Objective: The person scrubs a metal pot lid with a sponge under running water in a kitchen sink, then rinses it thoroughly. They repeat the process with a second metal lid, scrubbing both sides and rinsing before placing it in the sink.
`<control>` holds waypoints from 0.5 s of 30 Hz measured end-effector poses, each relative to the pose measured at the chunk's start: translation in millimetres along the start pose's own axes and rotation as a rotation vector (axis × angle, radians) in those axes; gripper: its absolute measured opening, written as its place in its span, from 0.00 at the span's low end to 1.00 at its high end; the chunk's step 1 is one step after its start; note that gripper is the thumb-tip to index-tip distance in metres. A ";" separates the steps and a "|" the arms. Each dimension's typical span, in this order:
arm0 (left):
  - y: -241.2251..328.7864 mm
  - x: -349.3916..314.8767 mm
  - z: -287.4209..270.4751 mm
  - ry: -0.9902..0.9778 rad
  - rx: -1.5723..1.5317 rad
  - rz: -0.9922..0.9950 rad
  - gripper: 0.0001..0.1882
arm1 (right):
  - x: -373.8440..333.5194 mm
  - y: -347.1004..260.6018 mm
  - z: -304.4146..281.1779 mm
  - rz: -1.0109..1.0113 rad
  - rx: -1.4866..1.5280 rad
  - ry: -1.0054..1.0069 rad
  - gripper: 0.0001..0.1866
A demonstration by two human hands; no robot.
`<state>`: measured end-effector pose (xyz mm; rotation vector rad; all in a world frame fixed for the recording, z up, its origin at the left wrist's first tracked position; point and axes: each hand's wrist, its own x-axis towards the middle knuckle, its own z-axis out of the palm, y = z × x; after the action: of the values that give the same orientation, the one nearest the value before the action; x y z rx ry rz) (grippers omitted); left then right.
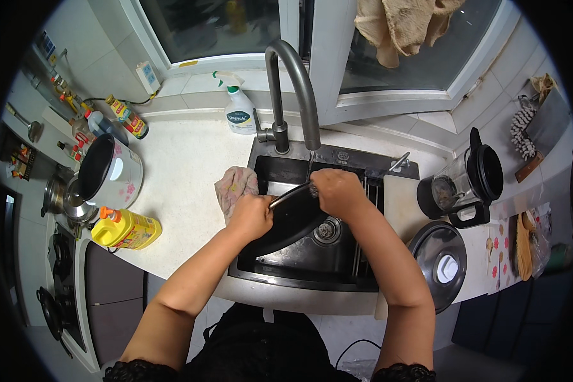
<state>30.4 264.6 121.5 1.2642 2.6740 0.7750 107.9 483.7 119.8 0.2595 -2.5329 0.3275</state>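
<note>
My left hand (251, 217) is closed around the silver edge of a black pan (290, 223), tilted over the sink (280, 281). At the pan's far right side, my right hand (339, 193) is closed, with a bit of grey, mesh-like steel wool scrubber (314, 190) showing by its fingers. The scrubber rests against the pan; most of it is hidden in the hand. Water runs from the tall curved faucet (293, 70) just behind the right hand. A crumpled cloth (234, 186) lies at the sink's left edge, beside my left hand.
A white spray bottle (239, 109) stands behind the sink. On the left are a yellow jug (127, 229) and a flowered pot (124, 175). A blender jug (461, 184) and a dark lid with a white knob (436, 264) stand at the right.
</note>
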 end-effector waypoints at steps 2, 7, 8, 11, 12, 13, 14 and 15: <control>0.8 -0.9 0.2 -0.001 -0.003 -0.009 0.09 | 1.8 -2.2 -0.3 -0.019 -0.001 0.009 0.07; 3.0 -0.7 -5.5 0.018 -0.072 0.009 0.07 | -17.2 34.8 2.1 0.097 -0.089 -0.069 0.07; 2.1 -1.9 -4.8 0.027 -0.071 0.031 0.07 | -15.9 31.2 2.0 0.079 -0.071 -0.072 0.07; -7.1 -2.0 3.2 0.030 -0.022 0.080 0.08 | -7.9 12.5 4.4 -0.030 -0.047 -0.028 0.06; -9.5 -1.6 5.8 0.027 0.002 0.095 0.09 | -6.7 10.7 4.5 -0.014 -0.039 -0.038 0.06; -10.2 -2.3 7.2 0.037 -0.014 0.093 0.09 | -5.4 10.0 4.5 0.001 -0.032 -0.049 0.06; -8.4 -2.5 6.9 0.047 -0.032 0.093 0.09 | -4.2 10.8 3.5 0.017 -0.027 -0.060 0.06; -6.8 -3.0 6.3 0.057 -0.050 0.093 0.09 | -7.8 19.6 7.2 0.047 -0.054 -0.068 0.07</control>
<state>29.3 261.3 112.4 1.3831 2.6377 0.8977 105.7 501.2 106.1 0.1930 -2.6143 0.2724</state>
